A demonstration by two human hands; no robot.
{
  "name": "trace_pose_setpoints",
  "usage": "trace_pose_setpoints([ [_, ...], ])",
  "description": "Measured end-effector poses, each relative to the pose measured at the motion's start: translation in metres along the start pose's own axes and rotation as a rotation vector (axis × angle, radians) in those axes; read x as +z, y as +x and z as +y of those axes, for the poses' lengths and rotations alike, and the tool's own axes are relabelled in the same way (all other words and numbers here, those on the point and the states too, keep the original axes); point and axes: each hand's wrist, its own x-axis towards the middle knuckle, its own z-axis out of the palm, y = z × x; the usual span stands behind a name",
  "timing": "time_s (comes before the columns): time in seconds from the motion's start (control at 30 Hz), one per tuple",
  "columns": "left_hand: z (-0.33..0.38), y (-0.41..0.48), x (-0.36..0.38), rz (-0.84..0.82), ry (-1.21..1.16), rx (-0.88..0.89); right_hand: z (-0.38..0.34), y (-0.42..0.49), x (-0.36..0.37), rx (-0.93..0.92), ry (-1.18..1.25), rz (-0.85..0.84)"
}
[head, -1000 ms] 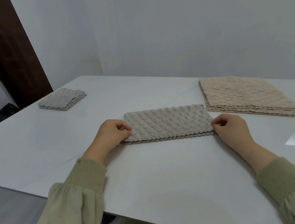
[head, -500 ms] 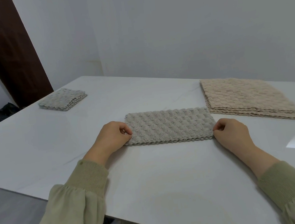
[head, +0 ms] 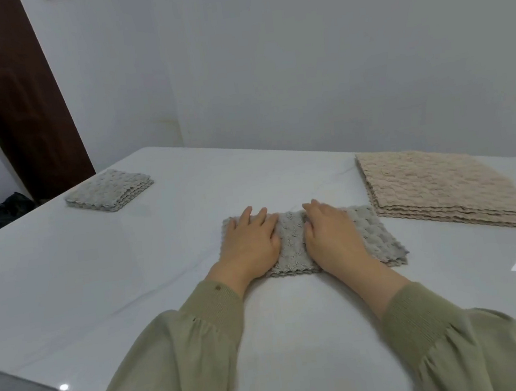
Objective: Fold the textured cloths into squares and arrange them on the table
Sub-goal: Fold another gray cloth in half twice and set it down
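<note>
Head view, grey cloth [head: 291, 249] under left hand [head: 251, 244]

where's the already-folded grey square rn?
Head view: folded grey square lies far left on the white table, near the dark door, well apart from both hands.

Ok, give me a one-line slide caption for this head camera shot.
Both hands press flat on a grey cloth, between a folded grey stack and a beige stack.

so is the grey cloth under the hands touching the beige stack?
No, the grey cloth lies apart from the beige stack, with bare table between them.
</note>
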Motion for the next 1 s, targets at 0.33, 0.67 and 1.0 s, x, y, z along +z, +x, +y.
trace_pose_setpoints([
  [0.33, -0.016, 0.001, 0.003, -0.178, 0.038, -0.072, 0.044, -0.001, -0.006, 0.218, -0.177, -0.356],
  [0.67, -0.023, -0.020, -0.008, 0.194, -0.060, 0.071, 0.047, -0.027, -0.025, 0.079, 0.143, 0.229],
  [1.0, -0.009, -0.033, -0.017, 0.125, -0.115, 0.135, 0.016, -0.062, -0.028, 0.045, 0.002, 0.059],
])
